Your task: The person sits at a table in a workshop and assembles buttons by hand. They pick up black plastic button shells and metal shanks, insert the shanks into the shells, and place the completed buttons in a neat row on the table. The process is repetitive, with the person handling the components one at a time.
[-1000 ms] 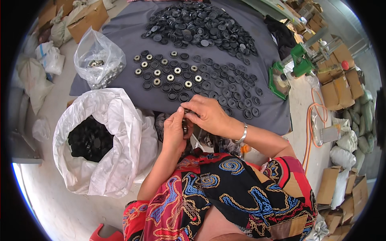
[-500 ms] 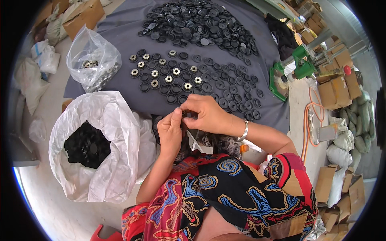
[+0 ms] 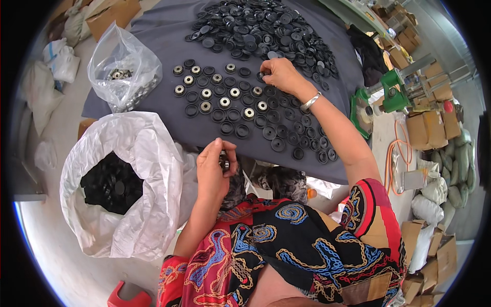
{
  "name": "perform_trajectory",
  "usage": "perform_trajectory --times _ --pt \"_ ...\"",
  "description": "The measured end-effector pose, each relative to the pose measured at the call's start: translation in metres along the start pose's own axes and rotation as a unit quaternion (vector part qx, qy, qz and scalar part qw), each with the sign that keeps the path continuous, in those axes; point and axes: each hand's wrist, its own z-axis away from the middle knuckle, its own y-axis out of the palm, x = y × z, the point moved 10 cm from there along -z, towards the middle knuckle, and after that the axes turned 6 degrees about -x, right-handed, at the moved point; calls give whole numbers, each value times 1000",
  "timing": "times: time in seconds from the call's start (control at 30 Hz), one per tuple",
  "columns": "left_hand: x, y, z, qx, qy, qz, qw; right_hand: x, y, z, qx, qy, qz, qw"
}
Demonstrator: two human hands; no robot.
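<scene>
Out over the cloth, my right hand (image 3: 284, 75) pinches a small black round cap (image 3: 261, 76) at its fingertips, close to the heap of caps. My left hand (image 3: 210, 162) is closed near the table's front edge. Shiny dark round pieces that look like bearings (image 3: 224, 160) show between its fingers, partly hidden. On the cloth lie rows of black round caps (image 3: 277, 144), hollow side up. Several of them, toward the left, have a silvery bearing (image 3: 224, 102) seated inside.
A big heap of black caps (image 3: 266, 28) covers the far cloth (image 3: 163, 23). At left stand a clear bag of bearings (image 3: 125, 77) and a white sack (image 3: 148, 215) with black pieces. A green hand press (image 3: 391, 92) is at right, near cardboard boxes (image 3: 429, 125).
My hands were together at the table's front edge. The right has moved out to the far rows and now pinches a cap there; the left stays near the edge.
</scene>
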Motion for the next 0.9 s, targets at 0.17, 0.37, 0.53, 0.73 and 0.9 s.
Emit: perform_trajectory --times 0.17,0.37,0.53,0.73,0.9 --pt "0 -1 -1 -3 -11 6 1000 -5 11 -6 19 5 -4 1000" --pt "8 3 -6 28 -30 25 999 2 15 -10 51 -19 23 998" --pt "19 16 -5 56 -119 173 976 23 -7 4 -37 -83 89 992" --pt "26 17 -1 47 -102 193 975 152 -15 106 -35 -261 -89 961" --pt "34 21 6 41 -113 178 977 182 5 159 3 -317 -70 946"
